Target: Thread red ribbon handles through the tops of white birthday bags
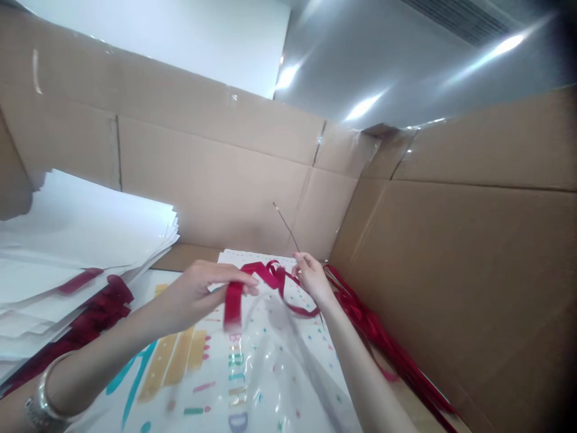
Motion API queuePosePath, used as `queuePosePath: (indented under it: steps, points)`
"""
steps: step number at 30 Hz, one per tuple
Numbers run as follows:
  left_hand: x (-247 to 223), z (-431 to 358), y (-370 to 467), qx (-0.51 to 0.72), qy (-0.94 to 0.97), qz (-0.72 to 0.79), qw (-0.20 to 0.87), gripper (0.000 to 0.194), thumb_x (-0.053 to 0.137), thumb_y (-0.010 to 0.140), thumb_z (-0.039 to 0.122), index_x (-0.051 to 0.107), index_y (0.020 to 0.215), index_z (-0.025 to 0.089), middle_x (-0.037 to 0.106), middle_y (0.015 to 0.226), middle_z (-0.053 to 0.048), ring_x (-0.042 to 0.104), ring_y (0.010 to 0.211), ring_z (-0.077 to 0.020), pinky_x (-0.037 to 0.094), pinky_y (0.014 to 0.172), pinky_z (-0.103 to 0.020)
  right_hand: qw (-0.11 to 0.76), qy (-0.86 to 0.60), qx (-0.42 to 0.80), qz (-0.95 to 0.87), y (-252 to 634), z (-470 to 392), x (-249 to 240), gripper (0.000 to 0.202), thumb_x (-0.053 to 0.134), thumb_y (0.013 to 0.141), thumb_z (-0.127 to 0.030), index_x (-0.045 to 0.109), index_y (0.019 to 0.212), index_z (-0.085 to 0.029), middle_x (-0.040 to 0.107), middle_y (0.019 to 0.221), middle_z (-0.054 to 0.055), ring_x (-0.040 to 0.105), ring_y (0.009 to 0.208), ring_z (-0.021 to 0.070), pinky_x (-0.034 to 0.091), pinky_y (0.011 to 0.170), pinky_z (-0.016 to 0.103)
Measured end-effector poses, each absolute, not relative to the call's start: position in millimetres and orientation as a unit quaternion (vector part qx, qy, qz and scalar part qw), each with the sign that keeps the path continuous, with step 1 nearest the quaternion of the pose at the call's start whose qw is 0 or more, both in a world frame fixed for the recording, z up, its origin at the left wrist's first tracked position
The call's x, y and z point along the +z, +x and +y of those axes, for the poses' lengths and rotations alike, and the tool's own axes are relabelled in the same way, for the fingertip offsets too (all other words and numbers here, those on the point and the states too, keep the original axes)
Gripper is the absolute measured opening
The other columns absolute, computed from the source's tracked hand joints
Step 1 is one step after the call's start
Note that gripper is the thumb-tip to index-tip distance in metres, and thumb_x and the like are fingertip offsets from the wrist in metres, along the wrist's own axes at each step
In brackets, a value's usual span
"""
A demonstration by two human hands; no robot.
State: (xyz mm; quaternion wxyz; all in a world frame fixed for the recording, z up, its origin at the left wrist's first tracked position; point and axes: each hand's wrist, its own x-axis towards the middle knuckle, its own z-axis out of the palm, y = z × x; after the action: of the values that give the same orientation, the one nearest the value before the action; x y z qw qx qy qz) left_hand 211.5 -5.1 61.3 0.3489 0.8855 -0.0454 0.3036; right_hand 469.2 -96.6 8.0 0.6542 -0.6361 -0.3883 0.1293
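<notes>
paper stack (pixel 81 234) left, ribbons (pixel 383 343) right, bag (pixel 252 385) between

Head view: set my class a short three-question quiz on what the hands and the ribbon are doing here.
1. True or false: the left hand pinches the red ribbon.
2. What thin item rises from the right hand?
A. dark wire
B. pencil
C. scissors
3. Fill in: the stack of white sheets lies on the person's ____ side.

Key
1. True
2. A
3. Left
</notes>
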Motion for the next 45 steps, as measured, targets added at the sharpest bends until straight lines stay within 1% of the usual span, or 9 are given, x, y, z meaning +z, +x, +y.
queuePosePath:
  steps: [3,10,15,20,24,29,34,39,45]
  points:
    - [67,23,209,0.424,0.827,0.077,0.360,0.031,0.052,0.085,0.043,0.072,0.079,0.019,0.064,0.075,-0.003,0.059,0.073,-0.0164,0.047,0.068,-0.026,0.639,-0.609,0.101,-0.459,460,-93,12,0.045,0.050,0.082,-0.053,0.054,0.106,-0.014,0.043,0.049,-0.006,0.033,0.043,0.0097,0.025,0.042,0.021]
    - [57,79,208,0.497,0.627,0.135,0.585,0.028,0.070,0.074,0.041,0.071,0.090,0.017,0.056,0.126,-0.009,0.054,0.108,-0.0216,0.043,0.093,-0.034,0.483,-0.587,0.207,-0.616,434,-101,8,0.041,0.047,0.089,-0.048,0.055,0.110,-0.014,0.039,0.050,-0.006,0.035,0.047,0.0112,0.026,0.050,0.025]
    - [52,81,211,0.473,0.607,0.131,0.625,0.031,0.071,0.074,0.038,0.069,0.094,0.013,0.067,0.088,-0.009,0.061,0.076,-0.0132,0.049,0.072,-0.025,0.374,-0.601,0.296,-0.641,424,-95,3,0.040,0.044,0.089,-0.050,0.057,0.107,-0.017,0.047,0.060,-0.002,0.040,0.053,0.0122,0.028,0.051,0.025]
    - [30,55,235,0.374,0.702,0.157,0.586,0.033,0.067,0.075,0.045,0.069,0.085,0.014,0.066,0.070,-0.005,0.061,0.066,-0.0151,0.047,0.060,-0.025,0.451,-0.595,0.297,-0.596,404,-87,1,0.052,0.045,0.087,-0.053,0.045,0.127,-0.020,0.051,0.072,0.000,0.039,0.050,0.0101,0.034,0.049,0.023]
    - [15,40,249,0.309,0.749,0.130,0.571,0.032,0.067,0.076,0.043,0.066,0.065,0.013,0.063,0.061,-0.004,0.059,0.062,-0.0139,0.045,0.061,-0.025,0.468,-0.612,0.173,-0.613,399,-87,4,0.047,0.043,0.088,-0.050,0.059,0.117,-0.017,0.048,0.063,0.000,0.040,0.053,0.0125,0.032,0.047,0.023]
    - [21,47,244,0.361,0.671,0.124,0.636,0.041,0.067,0.078,0.035,0.050,0.112,0.020,0.068,0.089,-0.004,0.057,0.057,-0.0086,0.046,0.057,-0.022,0.458,-0.654,0.077,-0.596,417,-100,18,0.044,0.044,0.087,-0.048,0.067,0.111,-0.019,0.047,0.058,0.002,0.041,0.053,0.0148,0.033,0.045,0.024]
    - [22,50,240,0.379,0.665,0.053,0.641,0.051,0.068,0.078,0.027,0.027,0.109,0.029,0.061,0.108,-0.002,0.058,0.050,-0.0073,0.051,0.051,-0.024,0.458,-0.647,0.070,-0.606,427,-110,30,0.043,0.046,0.085,-0.051,0.068,0.111,-0.023,0.048,0.057,0.002,0.044,0.054,0.0155,0.037,0.048,0.025]
    - [20,46,239,0.341,0.718,0.054,0.604,0.026,0.059,0.084,0.029,0.048,0.106,0.021,0.057,0.101,-0.004,0.059,0.054,-0.0060,0.049,0.050,-0.019,0.453,-0.644,0.109,-0.606,429,-110,30,0.046,0.046,0.085,-0.052,0.067,0.114,-0.022,0.052,0.059,0.002,0.047,0.057,0.0165,0.041,0.054,0.027]
    - [25,44,239,0.326,0.725,0.050,0.605,0.021,0.059,0.083,0.026,0.060,0.103,0.020,0.047,0.119,-0.005,0.060,0.058,-0.0046,0.050,0.052,-0.019,0.442,-0.649,0.119,-0.608,435,-107,23,0.049,0.046,0.086,-0.050,0.065,0.117,-0.018,0.059,0.067,0.005,0.049,0.060,0.0161,0.040,0.055,0.027]
